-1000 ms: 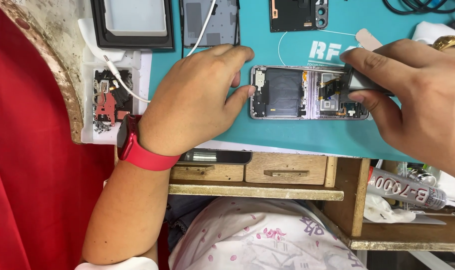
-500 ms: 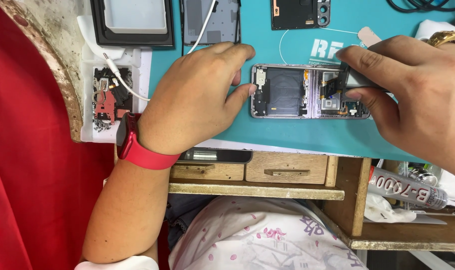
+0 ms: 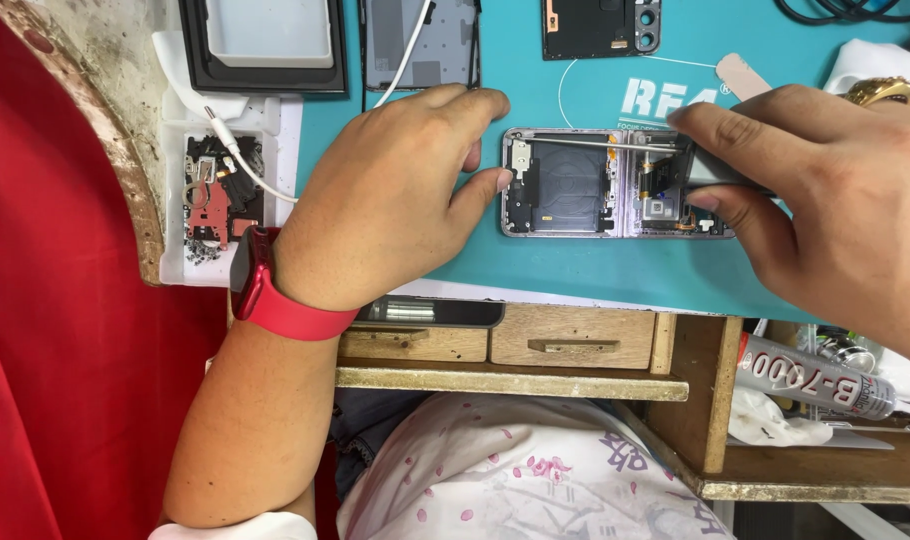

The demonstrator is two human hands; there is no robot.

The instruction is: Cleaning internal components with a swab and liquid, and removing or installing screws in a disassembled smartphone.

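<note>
The left hand (image 3: 390, 200) lies flat on the teal mat (image 3: 575, 270), fingers loosely spread, thumb tip touching the left edge of the opened phone (image 3: 615, 182). The right hand (image 3: 825, 190) pinches a dark tool (image 3: 720, 170) over the phone's right half, covering that end. The tool's tip is hidden. A white parts tray (image 3: 220, 195) sits on the counter, left.

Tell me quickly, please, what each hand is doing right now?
Left hand: holds nothing, fingertips braced against the end of the opened phone.
Right hand: closed on a dark tool over the phone.
</note>
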